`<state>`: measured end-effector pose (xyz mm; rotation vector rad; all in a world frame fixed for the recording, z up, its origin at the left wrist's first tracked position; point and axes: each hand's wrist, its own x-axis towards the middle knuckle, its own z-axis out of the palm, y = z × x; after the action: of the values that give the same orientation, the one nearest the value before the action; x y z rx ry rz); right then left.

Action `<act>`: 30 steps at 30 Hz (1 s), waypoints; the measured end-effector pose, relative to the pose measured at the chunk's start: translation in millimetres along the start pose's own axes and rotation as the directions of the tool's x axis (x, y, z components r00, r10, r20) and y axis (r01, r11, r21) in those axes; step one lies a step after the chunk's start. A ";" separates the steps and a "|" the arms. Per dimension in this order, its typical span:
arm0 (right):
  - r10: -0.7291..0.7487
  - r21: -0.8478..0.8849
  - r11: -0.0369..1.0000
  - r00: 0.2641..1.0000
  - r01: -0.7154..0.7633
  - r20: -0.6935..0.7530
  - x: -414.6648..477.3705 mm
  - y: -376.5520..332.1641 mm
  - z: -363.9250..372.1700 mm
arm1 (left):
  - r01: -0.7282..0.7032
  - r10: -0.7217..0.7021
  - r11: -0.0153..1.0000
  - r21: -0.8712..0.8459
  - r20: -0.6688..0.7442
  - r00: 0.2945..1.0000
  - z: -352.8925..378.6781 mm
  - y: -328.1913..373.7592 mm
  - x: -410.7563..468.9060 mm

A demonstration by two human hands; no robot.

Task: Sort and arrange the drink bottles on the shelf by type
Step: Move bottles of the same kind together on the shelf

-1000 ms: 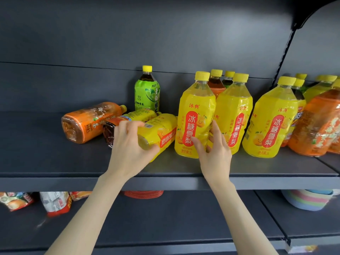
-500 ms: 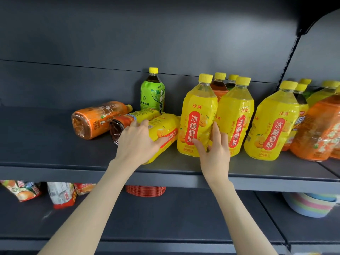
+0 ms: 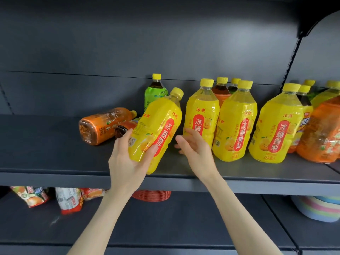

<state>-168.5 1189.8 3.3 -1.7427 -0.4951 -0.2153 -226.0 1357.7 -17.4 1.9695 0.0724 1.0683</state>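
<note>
Lifting off the shelf [image 3: 55, 162], the yellow bottle [image 3: 158, 129] that lay flat a second ago now tilts cap toward 1 o'clock, left hand [image 3: 128, 159] curled round its base; right hand [image 3: 195, 148], open and empty, at its 3 o'clock by the upright yellow bottles [image 3: 237, 126], probably its row.

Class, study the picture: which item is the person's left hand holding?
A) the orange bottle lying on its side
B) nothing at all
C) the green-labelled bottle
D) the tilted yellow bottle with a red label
D: the left hand grips the yellow bottle, which leans with its cap up and to the right; the orange bottle lies on its side, apart from that hand.
</note>
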 end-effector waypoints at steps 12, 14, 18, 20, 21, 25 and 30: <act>-0.158 0.028 0.987 0.981 0.156 0.110 5.4 -20.2 -10.6 | 0.159 -0.024 0.958 -0.239 0.487 0.873 13.4 0.9 8.5; -0.143 -0.054 0.987 0.983 0.150 0.119 6.0 -23.3 -16.3 | 0.156 -0.021 0.963 -0.220 0.513 0.858 15.3 -0.8 12.9; -0.163 -0.286 0.946 0.987 0.154 -0.008 7.2 -21.9 -17.7 | 0.173 -0.058 0.968 -0.180 0.513 0.857 21.3 -2.3 22.3; -0.190 -0.368 0.917 0.979 0.152 -0.069 6.7 -18.1 -16.4 | 0.169 -0.062 0.971 -0.171 0.501 0.863 25.4 -3.5 23.3; -0.193 -0.371 0.916 0.978 0.150 -0.081 6.0 -15.8 -16.1 | 0.158 -0.059 0.973 -0.166 0.486 0.872 26.9 -4.5 23.5; -0.186 -0.385 0.914 0.976 0.129 -0.113 5.5 -6.9 -12.3 | 0.075 -0.027 0.992 -0.103 0.404 0.915 31.8 -7.4 26.4; -0.168 -0.379 0.920 0.974 0.099 -0.154 13.3 0.2 -1.8 | 0.026 -0.003 0.998 -0.057 0.368 0.930 34.8 -6.0 33.1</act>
<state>-156.4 1190.8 8.9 -2.0321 -0.4588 -0.5951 -178.6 1352.2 -8.8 2.0764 -0.1475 0.6671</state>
